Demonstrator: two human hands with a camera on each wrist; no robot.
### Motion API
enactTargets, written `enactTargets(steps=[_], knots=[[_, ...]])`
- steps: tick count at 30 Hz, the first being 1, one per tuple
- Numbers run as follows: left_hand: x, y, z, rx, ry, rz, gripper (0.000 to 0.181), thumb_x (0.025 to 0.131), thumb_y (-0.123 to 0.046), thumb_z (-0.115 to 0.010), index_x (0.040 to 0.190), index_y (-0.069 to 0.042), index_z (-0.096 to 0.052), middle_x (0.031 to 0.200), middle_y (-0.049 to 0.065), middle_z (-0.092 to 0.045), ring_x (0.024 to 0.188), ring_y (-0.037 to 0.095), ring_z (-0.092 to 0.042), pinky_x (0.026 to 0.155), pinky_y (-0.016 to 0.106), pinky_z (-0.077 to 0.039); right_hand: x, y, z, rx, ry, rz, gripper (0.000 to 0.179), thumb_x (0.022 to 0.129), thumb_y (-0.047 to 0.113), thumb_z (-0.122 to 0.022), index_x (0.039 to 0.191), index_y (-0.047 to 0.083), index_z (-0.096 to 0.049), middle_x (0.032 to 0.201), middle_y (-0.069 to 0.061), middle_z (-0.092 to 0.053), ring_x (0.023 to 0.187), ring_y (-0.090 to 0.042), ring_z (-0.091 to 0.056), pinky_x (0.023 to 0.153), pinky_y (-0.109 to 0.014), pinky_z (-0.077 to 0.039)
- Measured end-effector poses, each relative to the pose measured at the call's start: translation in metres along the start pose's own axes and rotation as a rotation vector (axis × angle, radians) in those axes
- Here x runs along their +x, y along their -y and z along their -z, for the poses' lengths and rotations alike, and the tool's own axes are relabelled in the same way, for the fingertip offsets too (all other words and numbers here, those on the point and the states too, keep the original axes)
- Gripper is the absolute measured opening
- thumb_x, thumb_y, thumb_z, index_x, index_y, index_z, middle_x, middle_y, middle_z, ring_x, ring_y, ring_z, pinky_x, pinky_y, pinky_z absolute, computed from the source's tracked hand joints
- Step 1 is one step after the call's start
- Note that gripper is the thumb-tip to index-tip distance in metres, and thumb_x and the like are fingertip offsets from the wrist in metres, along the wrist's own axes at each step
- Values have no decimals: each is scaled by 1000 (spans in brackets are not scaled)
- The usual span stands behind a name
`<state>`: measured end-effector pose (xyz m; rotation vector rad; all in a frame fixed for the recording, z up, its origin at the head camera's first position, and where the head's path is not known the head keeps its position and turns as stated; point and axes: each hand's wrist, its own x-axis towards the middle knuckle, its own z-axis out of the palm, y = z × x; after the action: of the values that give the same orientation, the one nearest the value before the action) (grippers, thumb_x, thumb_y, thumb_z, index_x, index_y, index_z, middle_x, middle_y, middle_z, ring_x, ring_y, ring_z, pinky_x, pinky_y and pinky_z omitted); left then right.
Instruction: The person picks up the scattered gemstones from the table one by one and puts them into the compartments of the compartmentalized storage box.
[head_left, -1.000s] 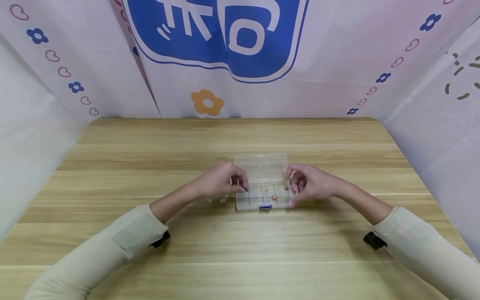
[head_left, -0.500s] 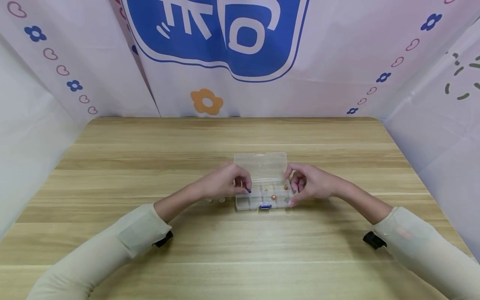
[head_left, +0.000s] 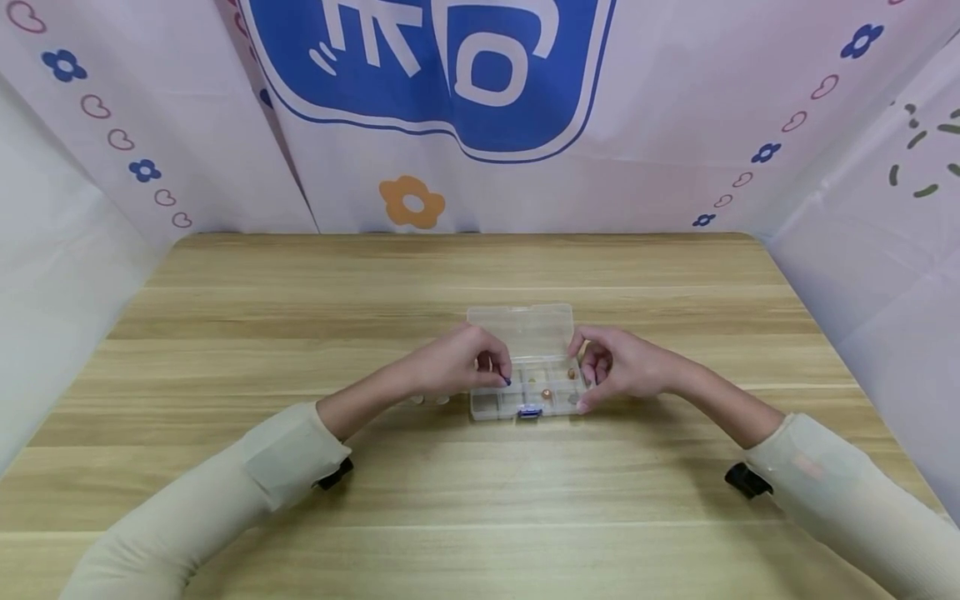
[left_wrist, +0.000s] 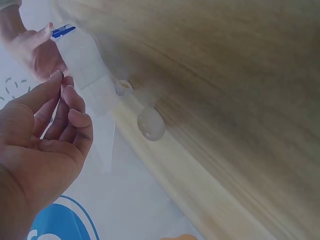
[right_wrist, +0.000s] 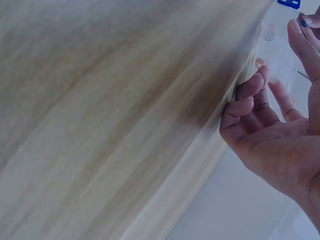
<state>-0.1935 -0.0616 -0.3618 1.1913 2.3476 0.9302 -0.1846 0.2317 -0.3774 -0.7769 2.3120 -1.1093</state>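
Note:
A clear plastic compartment box [head_left: 486, 407] lies on the table with its lid [head_left: 520, 331] folded back and a blue latch [head_left: 530, 412] at the front. Over its left compartments, my left hand [head_left: 457, 360] pinches a small dark blue bead [head_left: 507, 382] between thumb and fingertips; the bead's shape is mostly hidden. My right hand [head_left: 630, 364] holds the box's right end, thumb at the front corner and forefinger at the back one. Inside sit a copper-coloured bead [head_left: 547, 393], another copper bead [head_left: 572, 374] and a clear round piece [head_left: 573, 399].
Two clear, rounded pieces lie on the wooden table [head_left: 525, 517] left of the box, under my left forearm; the left wrist view shows the larger piece [left_wrist: 151, 124] and the smaller piece [left_wrist: 123, 88]. A printed cloth [head_left: 600, 192] hangs behind the table.
My left hand has moved a little to the right over the box, carrying the blue bead. My right hand keeps its place at the box's right end.

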Motion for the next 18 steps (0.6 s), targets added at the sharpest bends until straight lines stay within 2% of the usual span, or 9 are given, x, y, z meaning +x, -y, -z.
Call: enactTargets(steps=[13,18], knots=[[5,-7,0,23,28,-9,6,92,-5,-78,87,-5,-76,81,-2,-71,73,5,-59,69,21,-53,-1,3,0,17,-4,-2,55,75,8,-94,112,0,-54,81,-11,-61,71,-17,-54,63,-23,-46],[5,-5,1,40,28,-9,3,94,-2,-75,91,-3,-77,84,0,-72,74,6,-59,69,20,-52,-1,3,0,19,0,4,55,75,8,-93,112,0,-54,81,-11,-61,70,-17,-54,62,-23,-46]])
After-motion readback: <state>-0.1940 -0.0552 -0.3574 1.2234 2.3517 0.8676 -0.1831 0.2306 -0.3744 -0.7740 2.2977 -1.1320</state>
